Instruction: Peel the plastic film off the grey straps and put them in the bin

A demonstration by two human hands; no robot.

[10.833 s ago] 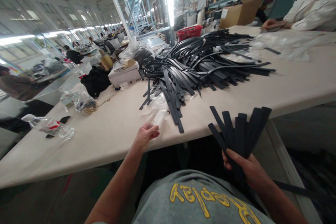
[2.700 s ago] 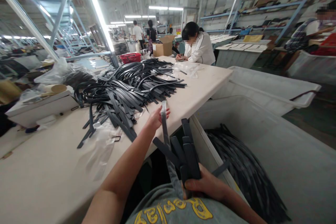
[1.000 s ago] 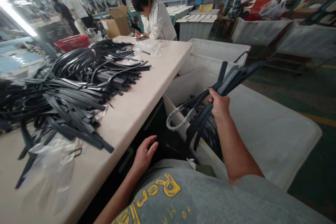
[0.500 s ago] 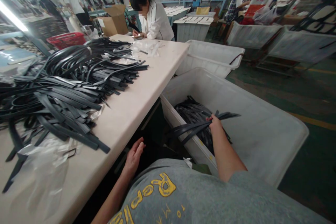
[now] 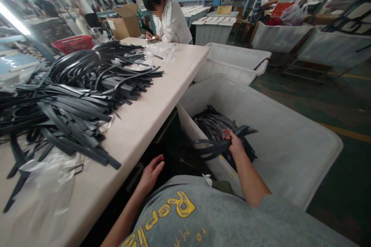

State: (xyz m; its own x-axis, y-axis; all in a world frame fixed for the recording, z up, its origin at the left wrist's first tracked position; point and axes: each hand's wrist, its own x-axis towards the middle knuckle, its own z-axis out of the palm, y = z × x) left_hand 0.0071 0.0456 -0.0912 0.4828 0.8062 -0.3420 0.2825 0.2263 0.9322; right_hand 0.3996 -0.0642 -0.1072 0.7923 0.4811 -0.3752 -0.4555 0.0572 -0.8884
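Note:
Low inside the near white bin (image 5: 284, 139), my right hand (image 5: 234, 142) grips a bunch of black straps (image 5: 213, 149). One end of the bunch loops out over the bin's table-side wall, and the other end fans out past my fingers. More black straps (image 5: 211, 120) lie in the bin beneath and behind that hand. My left hand (image 5: 152, 172) hangs beside the table edge with its fingers stretched out and nothing in it. A large heap of similar black straps (image 5: 75, 102) covers the left of the table (image 5: 150, 104).
Clear plastic bags (image 5: 49, 189) lie at the table's near left, with a small dark buckle frame (image 5: 78, 169). Across the table a person in a white jacket (image 5: 176, 21) leans on it. A second white bin (image 5: 237, 60) stands beyond mine. A red basket (image 5: 72, 43) is behind the heap.
My right hand has lowered slightly and shifted a little left with the straps, whose ends now bend into loops. My left hand has moved slightly to the right.

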